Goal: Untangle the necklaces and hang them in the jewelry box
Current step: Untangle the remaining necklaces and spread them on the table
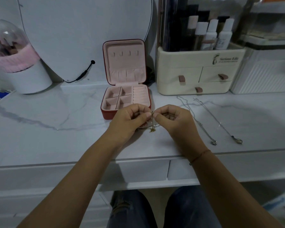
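A red jewelry box [108,115] with pink lining stands open at the middle of the white marble table, its lid upright with several small hooks [125,53]. Just in front of it my left hand [130,119] and my right hand [174,119] pinch a thin gold necklace [152,127] between thumb and forefinger; its chain and pendant dangle below my fingers. Two silver necklaces lie stretched out on the table to the right, one [202,127] nearer my right hand, the other [224,127] further right with a pendant at its near end.
A cream drawer organizer [199,74] with bottles stands right of the box, a white ribbed case [266,74] beyond it. A white canister with a pink-banded clear dome [26,76] stands at back left, a round mirror [82,35] with a black cable behind. The table edge [138,157] runs below my wrists.
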{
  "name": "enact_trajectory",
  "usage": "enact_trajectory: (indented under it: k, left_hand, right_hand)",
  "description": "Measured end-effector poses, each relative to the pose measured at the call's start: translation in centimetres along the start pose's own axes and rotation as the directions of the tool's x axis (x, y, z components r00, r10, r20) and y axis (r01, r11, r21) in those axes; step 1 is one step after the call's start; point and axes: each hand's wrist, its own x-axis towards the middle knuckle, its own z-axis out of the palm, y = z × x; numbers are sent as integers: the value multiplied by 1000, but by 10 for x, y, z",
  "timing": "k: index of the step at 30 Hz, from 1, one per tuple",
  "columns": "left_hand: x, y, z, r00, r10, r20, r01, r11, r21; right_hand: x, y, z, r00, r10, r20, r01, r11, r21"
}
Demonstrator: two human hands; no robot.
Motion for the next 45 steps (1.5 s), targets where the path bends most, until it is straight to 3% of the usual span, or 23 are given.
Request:
enact_trajectory:
  k: [4, 21, 29, 31, 36, 40, 45]
  left_hand:
    - [-2, 3, 0, 1000, 0, 18, -1, 999, 44]
    - [-3, 3, 3, 988, -69, 141, 79, 994, -72]
    - [-4, 7, 3, 998, -28, 57, 29, 1000, -13]
    - [-3, 4, -2, 1000, -20, 14, 20, 999, -29]
    - [1, 2, -5, 994, -81, -68, 59, 957, -284]
    - [2, -1, -7, 989, -53, -139, 29, 984, -174]
    - [1, -3, -6, 995, 11, -96, -15, 999, -33]
  right_hand:
    - [0, 2, -1, 1000, -12, 0, 12, 1000, -26]
    - [0, 7, -3, 997, -7, 72, 10, 999, -42]
    - [0, 2, -4, 998, -16, -63, 16, 1000, -13]
    - [0, 2, -6, 992, 19, -124, -15, 999, 31]
    - [2, 2, -10, 981, 90, -174, -67, 989, 132]
    - [4, 4, -14, 972, 182, -148, -130, 943, 308]
    - [4, -3, -20, 957, 284, -60, -189, 767, 614]
